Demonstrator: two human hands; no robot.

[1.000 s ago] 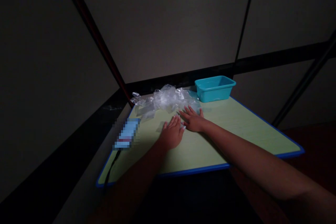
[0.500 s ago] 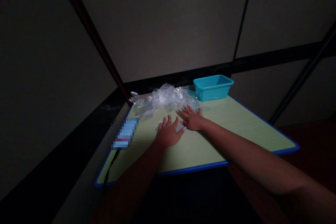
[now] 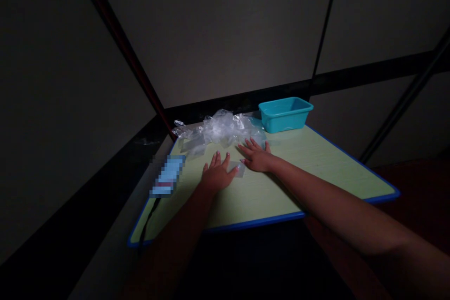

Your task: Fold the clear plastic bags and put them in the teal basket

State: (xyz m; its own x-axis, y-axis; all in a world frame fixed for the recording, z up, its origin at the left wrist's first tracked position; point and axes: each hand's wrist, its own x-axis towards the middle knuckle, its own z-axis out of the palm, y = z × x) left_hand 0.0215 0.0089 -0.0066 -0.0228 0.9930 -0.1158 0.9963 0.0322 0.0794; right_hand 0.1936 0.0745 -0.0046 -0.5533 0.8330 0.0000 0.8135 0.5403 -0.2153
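Between my two hands a small clear plastic piece point(image 3: 239, 169) lies flat on the pale green table point(image 3: 281, 187). My left hand point(image 3: 217, 176) rests palm down with its fingers spread, its thumb over the left part of this piece. To the right, my right hand point(image 3: 257, 158) is also palm down with fingers apart, its thumb near the piece's edge. Its fingertips are close to a heap of crumpled clear plastic bags point(image 3: 223, 129) at the back of the table. Neither hand grips anything.
A turquoise plastic basket point(image 3: 286, 119) stands at the back right of the table. On the left lies a pixelated blue, flat object point(image 3: 169, 176) with a dark cord point(image 3: 150, 218) running over the front edge. Walls rise behind and to the left.
My left hand has slid to the left, away from my right hand, and more of the small plastic piece shows. My right hand has stayed almost in place.
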